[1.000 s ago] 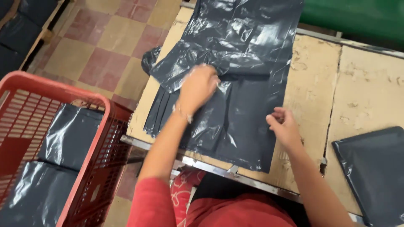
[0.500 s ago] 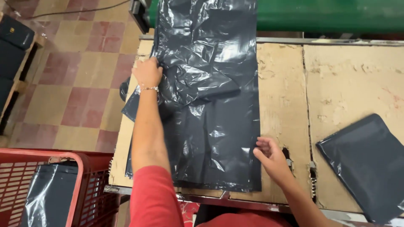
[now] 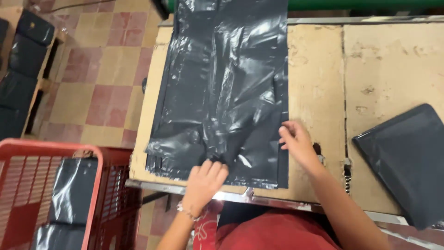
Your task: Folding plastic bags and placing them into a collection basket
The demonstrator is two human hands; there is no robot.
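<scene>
Along the near edge of the worn tabletop [image 3: 314,83] lies one large black plastic bag [image 3: 226,88], spread flat and lengthwise, its far end running past the far edge, its near end just short of the metal trim. One left hand [image 3: 206,180] rests palm down on the bag's near edge, fingers together and flat, pressing rather than gripping. One right hand [image 3: 296,141] sits at the bag's right edge near its near corner, fingertips curled onto the film; whether it pinches the edge or only touches it I cannot tell. The film is thin, glossy and creased, so a judgement: a pull by one hand against the other's press could bunch or tear it, and the jagged trim could snag the near edge. Well apart, at the right edge of the tabletop, lies one folded black bag [image 3: 407,162]. Left of the tabletop stands one red basket [image 3: 99,185] holding two visible black bundles [image 3: 74,190], over a tiled floor [image 3: 101,83].
</scene>
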